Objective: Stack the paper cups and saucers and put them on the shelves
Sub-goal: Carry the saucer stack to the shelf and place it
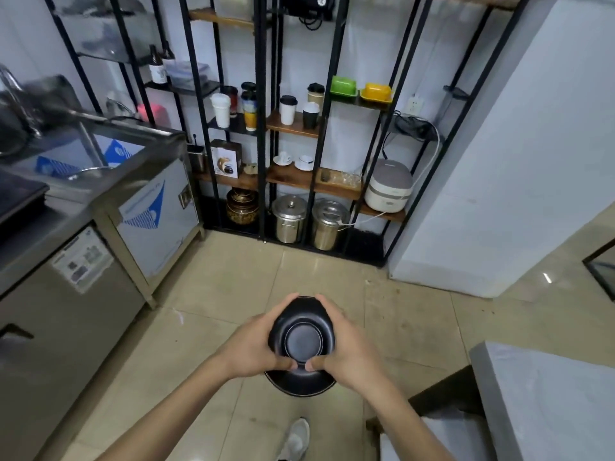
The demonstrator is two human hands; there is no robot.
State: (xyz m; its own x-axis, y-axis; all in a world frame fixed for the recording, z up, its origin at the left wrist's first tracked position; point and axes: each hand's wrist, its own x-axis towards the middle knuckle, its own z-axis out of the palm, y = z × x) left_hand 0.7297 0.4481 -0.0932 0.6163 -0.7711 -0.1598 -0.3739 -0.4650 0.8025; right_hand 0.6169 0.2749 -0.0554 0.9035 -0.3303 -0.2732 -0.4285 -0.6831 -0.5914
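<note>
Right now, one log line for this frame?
phase: carry | left hand + right hand: both gripping black saucer stack | shelves: ahead, not reached

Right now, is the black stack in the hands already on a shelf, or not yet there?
Not yet there. The black stack is gripped between the left hand and right hand above the floor, short of the shelves.

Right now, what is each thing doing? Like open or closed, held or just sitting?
Left hand: grips the black saucers.
Right hand: grips the black saucers too.
Black saucers: stacked, held above the floor.
Steel canisters: lids on, standing on the bottom shelf.
Rice cooker: lid closed.
White paper cup: black lid on, upright.
Green butter dish: covered.
Yellow butter dish: covered.
</note>
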